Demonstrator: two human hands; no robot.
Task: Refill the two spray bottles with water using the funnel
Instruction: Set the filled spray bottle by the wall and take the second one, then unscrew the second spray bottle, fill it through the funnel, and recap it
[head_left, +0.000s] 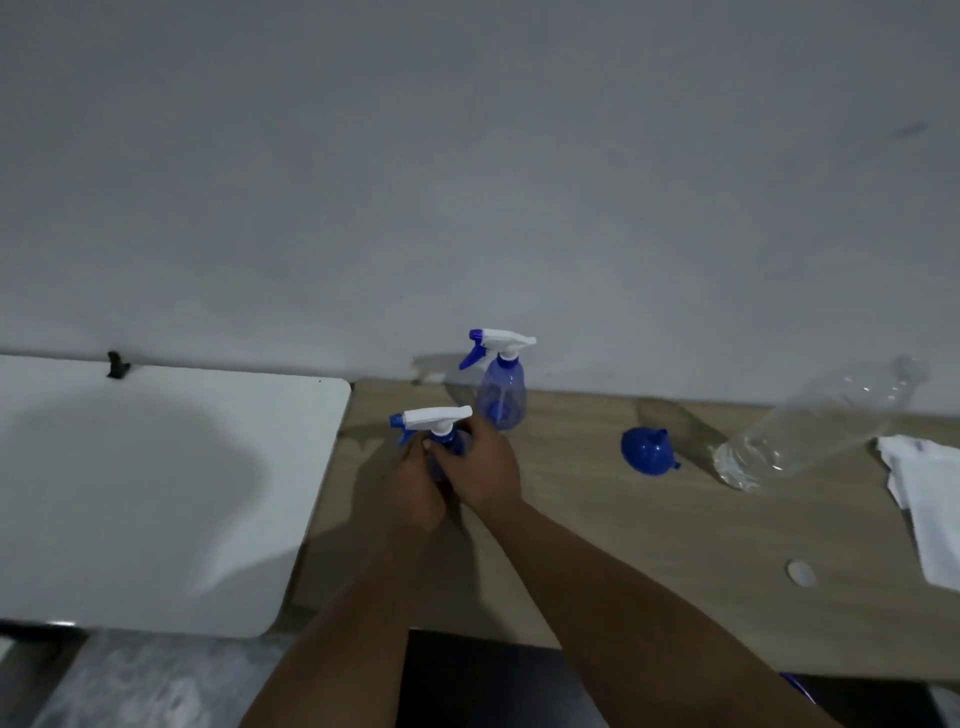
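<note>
Both hands closed around the near spray bottle (436, 423) by the left edge of the wooden surface (597, 545): the left hand (413, 486) gripped its blue body, and the right hand (480, 470) curled round its neck under the white trigger head. The second spray bottle (501, 387) stood at the back edge by the wall. The blue funnel (647, 451) lay further right, beside a clear plastic bottle (810, 426), apparently tilted.

Translucent blue spray bottles (501, 397), (452, 447) with white heads and blue triggers; solid blue funnel (647, 451); clear colourless plastic bottle (810, 426); white cloth (930, 499); pale wood-grain table (649, 561); white sink (156, 493); white bottle cap (801, 573).
</note>
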